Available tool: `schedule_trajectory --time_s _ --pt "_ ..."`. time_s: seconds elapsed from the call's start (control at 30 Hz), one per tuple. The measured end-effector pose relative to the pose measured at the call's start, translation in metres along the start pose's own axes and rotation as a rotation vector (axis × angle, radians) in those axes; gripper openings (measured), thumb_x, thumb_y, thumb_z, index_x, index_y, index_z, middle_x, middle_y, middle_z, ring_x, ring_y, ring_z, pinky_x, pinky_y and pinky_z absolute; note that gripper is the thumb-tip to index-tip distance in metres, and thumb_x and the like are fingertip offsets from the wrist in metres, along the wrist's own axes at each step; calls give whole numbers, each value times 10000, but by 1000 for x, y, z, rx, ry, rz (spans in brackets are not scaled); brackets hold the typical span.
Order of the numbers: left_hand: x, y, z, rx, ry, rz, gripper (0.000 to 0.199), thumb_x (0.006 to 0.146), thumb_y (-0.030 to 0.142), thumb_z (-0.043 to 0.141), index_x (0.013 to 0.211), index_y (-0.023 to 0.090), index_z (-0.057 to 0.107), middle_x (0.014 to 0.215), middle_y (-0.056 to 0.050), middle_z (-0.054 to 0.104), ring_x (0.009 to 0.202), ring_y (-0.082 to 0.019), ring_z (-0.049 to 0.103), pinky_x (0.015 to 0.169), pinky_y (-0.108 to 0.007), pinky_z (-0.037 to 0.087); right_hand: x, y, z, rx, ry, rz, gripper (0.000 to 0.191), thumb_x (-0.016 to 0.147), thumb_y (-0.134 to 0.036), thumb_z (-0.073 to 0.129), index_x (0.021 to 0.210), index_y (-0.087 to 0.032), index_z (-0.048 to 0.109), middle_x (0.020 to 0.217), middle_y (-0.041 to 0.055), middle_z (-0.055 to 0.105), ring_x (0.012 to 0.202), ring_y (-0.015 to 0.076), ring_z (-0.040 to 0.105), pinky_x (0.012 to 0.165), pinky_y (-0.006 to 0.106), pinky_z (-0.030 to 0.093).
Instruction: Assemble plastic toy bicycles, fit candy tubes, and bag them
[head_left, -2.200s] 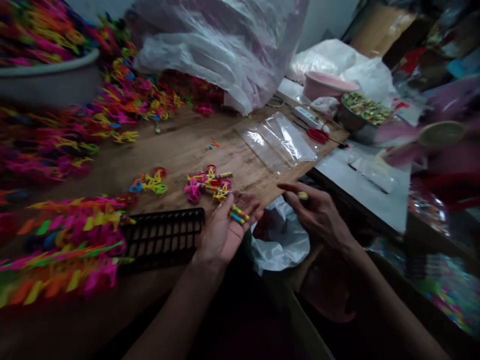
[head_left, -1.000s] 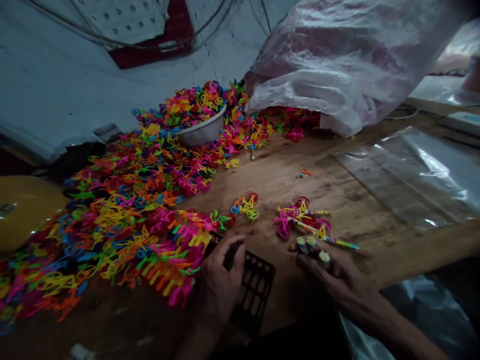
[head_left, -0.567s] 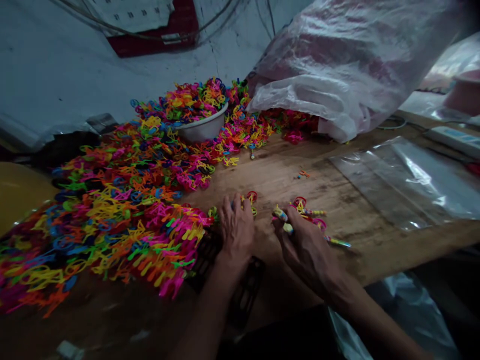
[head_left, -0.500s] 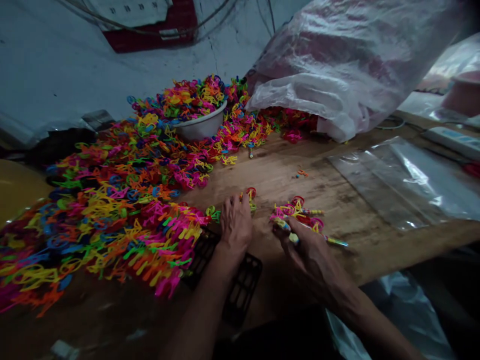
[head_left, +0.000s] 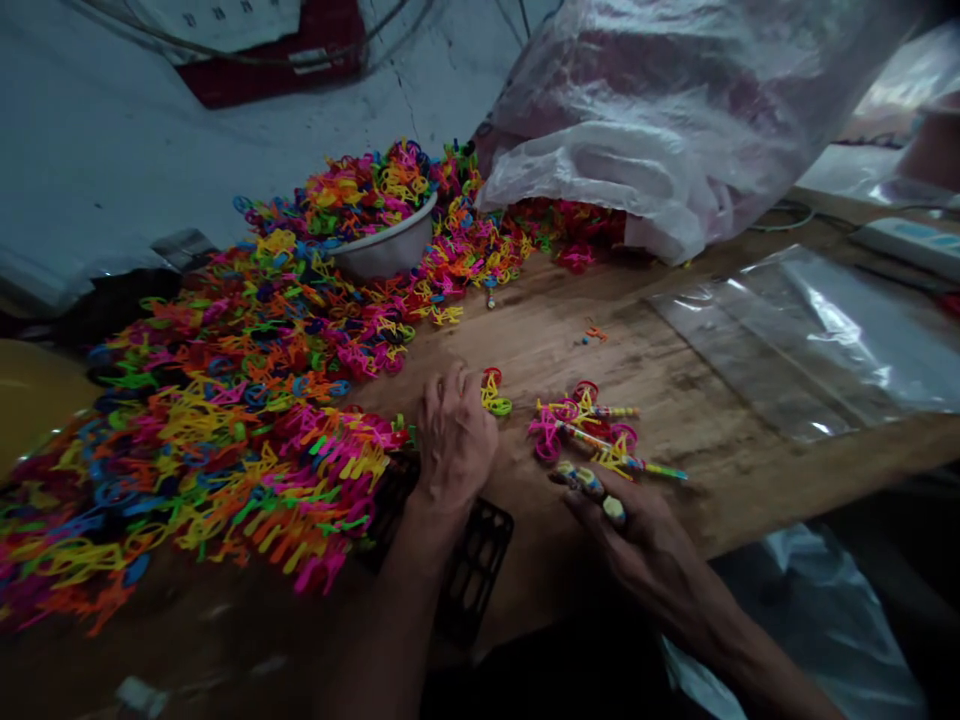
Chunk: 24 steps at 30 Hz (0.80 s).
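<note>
Wooden table [head_left: 525, 325] bearing, to the left of a black grid tray [head_left: 480, 560] and beyond it, a heap of multicoloured plastic toy bicycles [head_left: 225, 400]. The left hand [head_left: 457, 440], beyond the tray, curls its fingers downward beside a yellow-framed bicycle [head_left: 491, 396]; whether its grip holds anything cannot be told. Right of the tray, the right hand [head_left: 637, 530] has its grip closed around patterned tubes [head_left: 581, 480]; beyond these lies a bicycle-and-tube cluster [head_left: 592, 441]. The step appears to be picking up a bicycle; the next move would call for a fine pinch.

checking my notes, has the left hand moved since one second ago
Yes: the left hand has moved forward, closer to the white bowl.
</note>
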<state>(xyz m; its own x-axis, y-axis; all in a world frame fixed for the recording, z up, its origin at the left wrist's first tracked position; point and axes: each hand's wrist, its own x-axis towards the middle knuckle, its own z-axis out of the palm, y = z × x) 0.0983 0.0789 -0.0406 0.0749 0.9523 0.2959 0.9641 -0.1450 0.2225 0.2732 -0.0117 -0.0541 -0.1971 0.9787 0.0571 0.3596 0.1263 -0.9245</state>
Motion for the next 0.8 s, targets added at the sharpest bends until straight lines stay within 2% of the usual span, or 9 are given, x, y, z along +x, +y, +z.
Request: schedule_trajectory --time_s 0.1,0.2,0.27,0.33,0.4,0.5,0.57,0.67,0.8 --pt "14 -7 6 -62 -25 -84 324 821 174 452 1117 106 564 1162 -171 572 1110 -295 489 965 -441 350 -8 -4 3 -19 -32 1 220 919 -351 415 907 -196 571 806 20 578 748 163 544 668 247 443" --pt "22 -13 12 -134 -63 -111 218 772 314 581 888 138 634 962 -147 626 1006 -303 538 926 -443 378 -17 -7 2 -25 -57 11 232 926 -354 402 909 -190 564 823 23 580 767 161 544 675 246 436" --pt "21 -15 15 -211 -85 -110 145 719 308 644 732 165 619 891 -116 625 978 -286 548 925 -425 379 -22 -6 3 -21 -70 29 242 926 -359 399 876 -185 559 787 15 564 718 147 520 633 234 418" --pt "17 -14 15 -302 -85 -129 116 691 253 661 668 170 582 869 -104 616 973 -271 551 930 -412 372 -22 -4 5 -10 -56 53 246 920 -365 411 861 -178 560 740 6 533 665 135 490 589 222 396" --pt "14 -13 13 -407 -73 -170 107 691 226 648 677 177 554 848 -87 611 966 -255 558 927 -403 373 -17 -2 9 3 -1 49 242 907 -370 432 875 -173 571 717 2 512 643 131 478 567 215 384" --pt "12 -9 6 -611 -73 -256 101 747 272 584 738 193 521 780 -46 604 867 -214 600 835 -361 438 1 -2 15 9 139 -26 219 892 -350 460 908 -170 584 773 19 548 717 148 520 648 227 417" --pt "11 -4 -1 -790 -137 -304 136 778 326 538 785 198 491 728 -17 598 705 -179 626 678 -312 488 16 -6 17 17 243 -58 218 895 -341 456 919 -165 581 805 32 571 751 154 543 687 234 433" --pt "4 5 -12 -1048 -310 -342 211 774 374 526 836 191 442 681 2 592 503 -154 599 460 -266 469 33 -12 14 -17 348 -79 244 906 -345 431 983 -147 551 849 57 594 726 154 558 652 240 448" --pt "-17 13 -20 -1319 -453 -420 304 712 311 631 896 169 435 699 17 576 500 -103 563 430 -203 440 34 -9 9 -156 269 -167 200 894 -296 445 987 -164 564 833 55 619 668 154 564 619 254 457"
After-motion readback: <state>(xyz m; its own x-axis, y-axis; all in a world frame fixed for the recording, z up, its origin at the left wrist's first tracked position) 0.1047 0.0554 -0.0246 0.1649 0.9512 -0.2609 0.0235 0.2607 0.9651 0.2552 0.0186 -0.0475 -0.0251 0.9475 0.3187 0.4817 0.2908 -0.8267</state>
